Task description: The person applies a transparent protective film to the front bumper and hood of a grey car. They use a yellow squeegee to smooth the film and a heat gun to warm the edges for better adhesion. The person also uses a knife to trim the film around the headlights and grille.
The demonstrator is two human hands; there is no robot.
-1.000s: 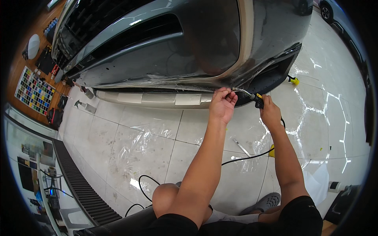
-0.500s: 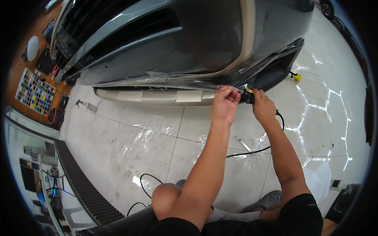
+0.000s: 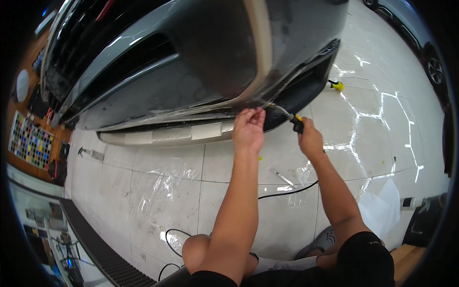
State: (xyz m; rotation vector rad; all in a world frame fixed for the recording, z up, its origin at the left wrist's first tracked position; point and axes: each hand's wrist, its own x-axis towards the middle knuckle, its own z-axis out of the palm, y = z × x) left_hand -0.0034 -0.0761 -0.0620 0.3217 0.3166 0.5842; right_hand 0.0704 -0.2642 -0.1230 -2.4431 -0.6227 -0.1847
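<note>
The fingers of the right hand (image 3: 311, 138), right of centre in the frame, are wrapped round the black-and-yellow handle of a nozzled tool (image 3: 298, 125). The tool's long axis slants across the frame, grip at the lower right, its thin bent metal nozzle pointing to the upper left and ending near the lower edge of the dark grey bumper (image 3: 205, 57). The left hand (image 3: 248, 134), just above the centre of the frame, has its palm turned up and its fingers bent and gathered close at the edge of the clear film (image 3: 224, 104) along that bumper; whether they pinch it I cannot tell. Below the film, a pale strip (image 3: 165, 137) runs lengthwise across the frame, rising slightly to the right, and black trim (image 3: 299, 93) fills the corner beyond the nozzle. Farther out are the containers: a spray bottle (image 3: 94, 154) lies on the floor at left, its trigger head to the left; a yellow-headed bottle (image 3: 336, 85) shows partly from behind the trim at upper right; a white canister (image 3: 409, 204) sits at lower right. The contents of all three cannot be made out. On the floor below the hands lie a slim metal strip (image 3: 283, 178) and a black cord (image 3: 289, 192), with a white sheet (image 3: 381, 206) at lower right.
</note>
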